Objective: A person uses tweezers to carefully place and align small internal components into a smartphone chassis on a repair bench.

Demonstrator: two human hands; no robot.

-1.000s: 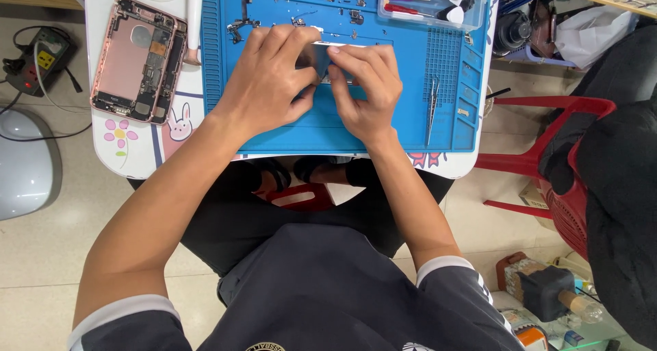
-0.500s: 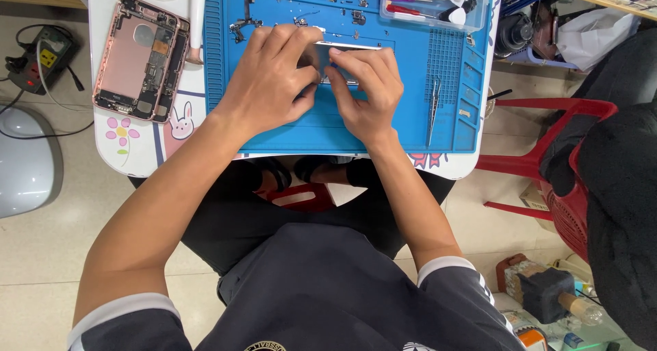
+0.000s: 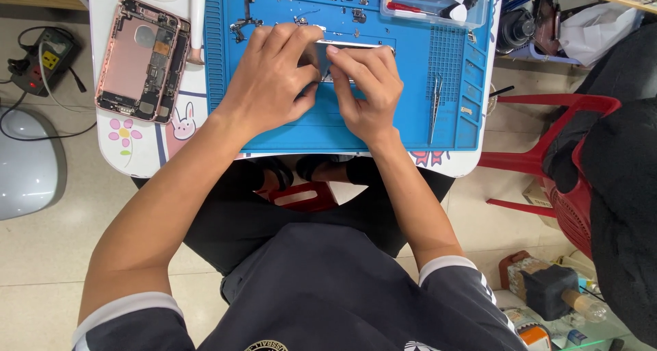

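Both of our hands meet over the blue mat: our left hand and right hand curl closed on a flat metal part, held as half a second ago with only slight finger shifts, so the work is unhurried. Tweezers lie just right; an opened phone sits well left near the table edge, leaving room below our wrists.
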